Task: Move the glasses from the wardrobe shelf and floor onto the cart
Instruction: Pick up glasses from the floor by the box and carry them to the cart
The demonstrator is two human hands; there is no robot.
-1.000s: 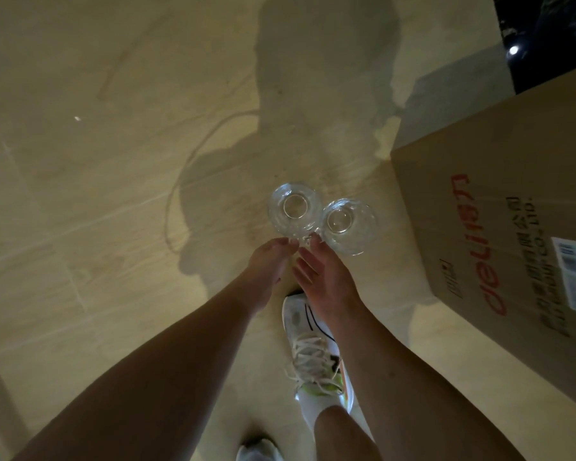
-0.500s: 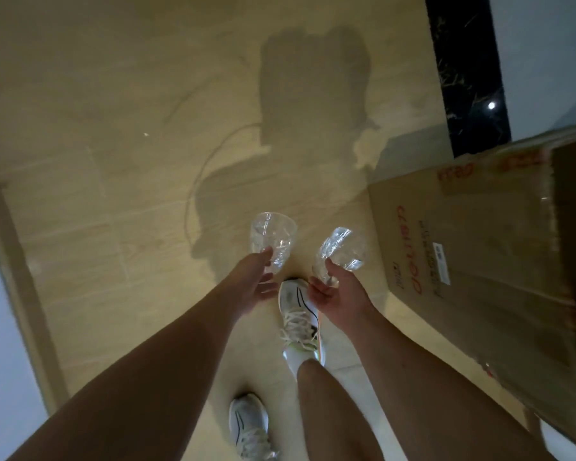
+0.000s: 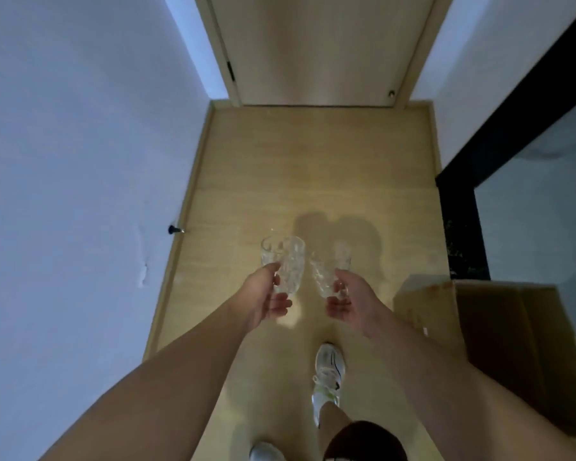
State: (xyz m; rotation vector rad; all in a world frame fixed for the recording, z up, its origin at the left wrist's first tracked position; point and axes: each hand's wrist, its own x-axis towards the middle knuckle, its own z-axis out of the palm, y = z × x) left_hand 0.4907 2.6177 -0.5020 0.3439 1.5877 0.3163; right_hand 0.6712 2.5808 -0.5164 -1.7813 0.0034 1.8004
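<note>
Two clear cut-pattern glasses are in the air in front of me, above the wooden floor. My left hand (image 3: 263,299) grips the left glass (image 3: 285,262) by its lower part, thumb on the near side. My right hand (image 3: 350,302) holds the right glass (image 3: 326,272) the same way; this glass leans to the left and is blurred. The two glasses are close together but apart. Neither the cart nor the wardrobe is in view.
A brown cardboard box (image 3: 499,344) stands on the floor at my right. A white wall (image 3: 80,194) with a small doorstop (image 3: 175,230) runs along the left. A pale wooden door (image 3: 316,48) closes the passage ahead. A black-framed panel (image 3: 512,161) is at right. My shoes (image 3: 328,371) are below.
Both glasses have come up off the floor in my hands. My view has lifted from the floor to the passage and door ahead; the box now lies lower right.
</note>
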